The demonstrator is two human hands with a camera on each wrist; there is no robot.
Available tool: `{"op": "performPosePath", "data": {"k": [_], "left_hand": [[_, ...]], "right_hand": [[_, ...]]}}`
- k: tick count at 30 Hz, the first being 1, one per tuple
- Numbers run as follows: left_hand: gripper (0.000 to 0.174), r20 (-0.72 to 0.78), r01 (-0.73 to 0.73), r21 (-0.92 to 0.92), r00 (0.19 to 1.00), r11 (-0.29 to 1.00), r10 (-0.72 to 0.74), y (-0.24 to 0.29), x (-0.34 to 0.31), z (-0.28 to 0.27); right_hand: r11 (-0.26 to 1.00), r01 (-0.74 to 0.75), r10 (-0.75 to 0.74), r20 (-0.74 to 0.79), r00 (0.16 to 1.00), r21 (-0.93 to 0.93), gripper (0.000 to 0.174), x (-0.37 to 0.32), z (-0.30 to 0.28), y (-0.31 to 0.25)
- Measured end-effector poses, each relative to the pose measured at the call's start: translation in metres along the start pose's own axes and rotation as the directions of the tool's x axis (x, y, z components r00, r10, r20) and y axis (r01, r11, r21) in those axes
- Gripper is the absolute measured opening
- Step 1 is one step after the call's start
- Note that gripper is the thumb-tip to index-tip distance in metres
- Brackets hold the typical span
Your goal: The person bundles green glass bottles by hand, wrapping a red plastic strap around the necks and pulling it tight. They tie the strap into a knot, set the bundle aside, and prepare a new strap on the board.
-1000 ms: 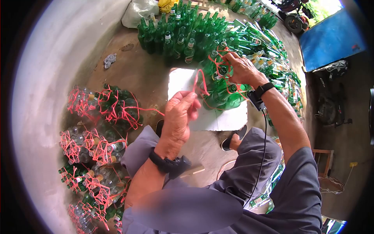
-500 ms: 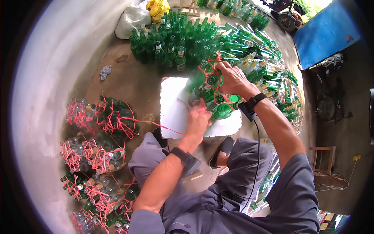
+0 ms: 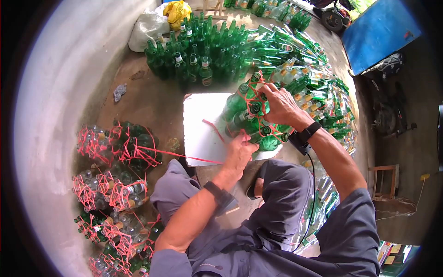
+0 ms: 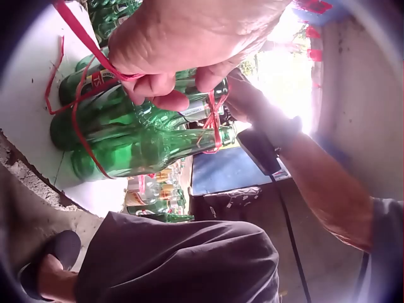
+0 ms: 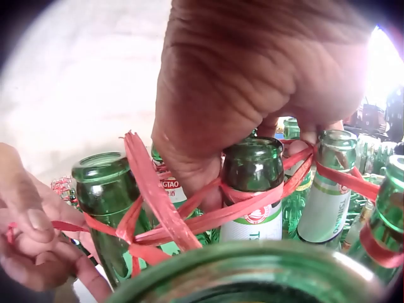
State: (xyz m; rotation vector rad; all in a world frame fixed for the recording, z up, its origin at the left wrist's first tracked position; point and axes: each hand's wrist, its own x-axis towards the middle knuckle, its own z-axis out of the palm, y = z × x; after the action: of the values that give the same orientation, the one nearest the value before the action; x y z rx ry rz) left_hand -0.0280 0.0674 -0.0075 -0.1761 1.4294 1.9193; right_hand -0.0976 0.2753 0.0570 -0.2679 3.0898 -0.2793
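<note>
A bundle of green glass bottles (image 3: 236,104) stands on a white board (image 3: 196,138), the necks laced together with red plastic twine (image 5: 208,221). My right hand (image 3: 280,107) reaches over the necks from the right. In the right wrist view its thumb and fingers close around one bottle neck (image 5: 252,167) wrapped in twine. My left hand (image 3: 239,156) is low at the bundle's near left side, pinching a strand of red twine (image 4: 82,28). Another turn of twine circles the bottles' bodies, and a loose end (image 3: 212,127) lies over the board.
Several tied bottle bundles (image 3: 138,145) stand on the floor at left, with twine running from them toward my left hand. Upright green bottles (image 3: 203,57) fill the back; many more lie in a pile (image 3: 318,87) at right. A white sack (image 3: 146,31) sits by the wall.
My left hand has come down and to the right, from a raised twine loop to the bundle's near side. The right hand stays at the bottle necks. The head view has shifted slightly.
</note>
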Motion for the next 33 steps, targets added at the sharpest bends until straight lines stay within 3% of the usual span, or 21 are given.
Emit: {"op": "performPosePath", "data": {"k": [5,14,20,27,33], "left_hand": [[0.041,0.134,0.042,0.018,0.990,0.999,-0.044,-0.003,0.002,-0.004],[0.020,0.142,0.100,0.085,0.984,0.991,-0.112,-0.019,0.000,-0.002],[0.015,0.183,0.137,0.167,0.969,0.976,-0.168,-0.020,-0.004,-0.004],[0.012,0.152,0.167,0.133,0.971,0.977,-0.187,-0.015,-0.010,-0.011],[0.012,0.153,0.184,0.193,0.965,0.964,-0.215,-0.020,-0.012,-0.014]], "right_hand": [[0.997,-0.076,0.078,0.077,0.994,-0.023,0.069,-0.018,-0.010,0.007],[0.995,-0.092,0.094,0.051,0.994,-0.028,0.070,-0.063,-0.018,0.037],[0.989,-0.140,0.142,0.023,0.990,-0.055,0.069,-0.110,-0.025,0.056],[0.964,-0.262,0.263,0.017,0.965,-0.047,0.064,-0.180,-0.035,0.070],[0.955,-0.297,0.296,-0.075,0.952,0.002,0.059,-0.240,-0.028,0.087]]}}
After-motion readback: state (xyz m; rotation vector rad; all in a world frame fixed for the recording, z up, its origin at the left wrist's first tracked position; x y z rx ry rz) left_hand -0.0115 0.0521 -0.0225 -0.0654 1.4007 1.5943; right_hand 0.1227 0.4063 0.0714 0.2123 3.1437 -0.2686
